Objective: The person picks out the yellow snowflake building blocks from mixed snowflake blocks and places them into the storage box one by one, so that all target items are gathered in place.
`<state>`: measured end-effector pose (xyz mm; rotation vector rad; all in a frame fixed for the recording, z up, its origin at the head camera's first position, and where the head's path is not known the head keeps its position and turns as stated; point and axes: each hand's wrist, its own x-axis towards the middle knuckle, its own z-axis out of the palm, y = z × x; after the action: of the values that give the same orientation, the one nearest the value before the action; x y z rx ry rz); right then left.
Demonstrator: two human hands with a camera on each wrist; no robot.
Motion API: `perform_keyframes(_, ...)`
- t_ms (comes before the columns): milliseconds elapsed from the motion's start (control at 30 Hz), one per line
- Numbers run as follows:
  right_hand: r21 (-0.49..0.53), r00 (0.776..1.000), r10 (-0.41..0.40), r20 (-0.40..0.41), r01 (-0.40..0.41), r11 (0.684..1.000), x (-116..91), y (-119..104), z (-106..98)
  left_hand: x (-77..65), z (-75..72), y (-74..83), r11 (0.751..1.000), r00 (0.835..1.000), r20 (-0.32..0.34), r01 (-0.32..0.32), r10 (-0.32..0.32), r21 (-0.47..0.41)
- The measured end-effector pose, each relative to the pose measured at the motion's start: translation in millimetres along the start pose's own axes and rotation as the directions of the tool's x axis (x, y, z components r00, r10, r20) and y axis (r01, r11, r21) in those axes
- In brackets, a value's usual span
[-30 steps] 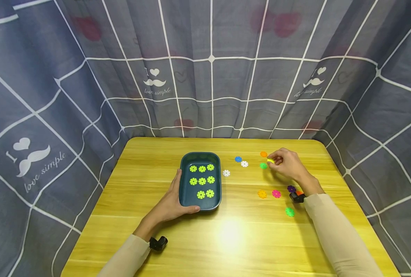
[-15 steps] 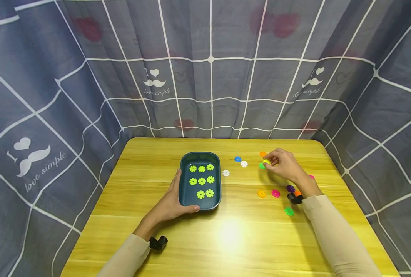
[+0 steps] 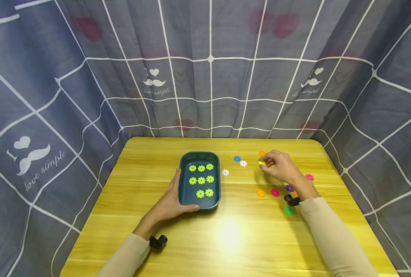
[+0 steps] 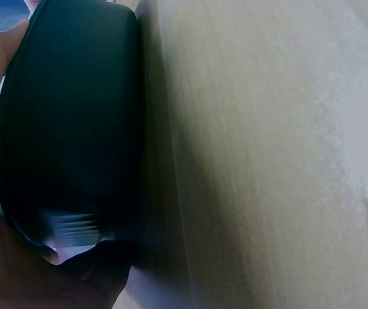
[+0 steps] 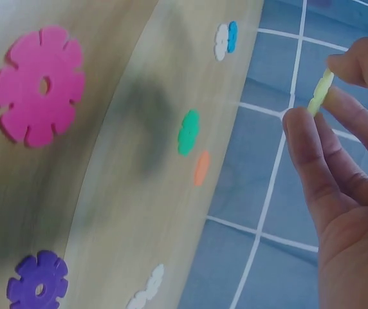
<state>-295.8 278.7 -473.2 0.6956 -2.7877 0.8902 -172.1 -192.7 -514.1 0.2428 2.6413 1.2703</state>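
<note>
My left hand (image 3: pixel 172 200) holds the dark blue-green tray (image 3: pixel 220 192) at its near left corner, thumb along the near rim and fingers on the left side. The left wrist view shows the dark tray wall (image 4: pixel 74 109) with that hand around its edge. Inside the tray, several yellow-green snowflake discs (image 3: pixel 201 180) lie flat in rows. Above the table's right part, my right hand (image 3: pixel 279 166) pinches one yellow-green snowflake disc (image 5: pixel 321 92) between thumb and fingertips, held on edge. Beneath it lie a green disc (image 5: pixel 188 132) and an orange disc (image 5: pixel 201 168).
A white disc (image 3: pixel 225 172) lies just right of the tray, with another white disc (image 3: pixel 243 163) and a blue disc (image 3: pixel 237 158) beyond. Orange (image 3: pixel 261 193), magenta (image 3: pixel 274 192), purple (image 3: pixel 289 188) and green (image 3: pixel 288 210) discs lie nearer. A grey checked curtain (image 3: pixel 191 77) surrounds the table.
My right hand has shifted left with the yellow-green snowflake disc, and a pink disc right of the wrist has come into view. The left hand and tray stay in place.
</note>
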Motion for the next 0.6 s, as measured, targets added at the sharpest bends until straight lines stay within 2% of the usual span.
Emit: perform_keyframes(600, 0.039, 0.997, -0.072, -0.006, 0.073, 0.997, 1.1, -20.4, 11.6, 0.3, 0.0, 0.8, 1.0, 1.0, 0.007, 0.002, -0.002, -0.001)
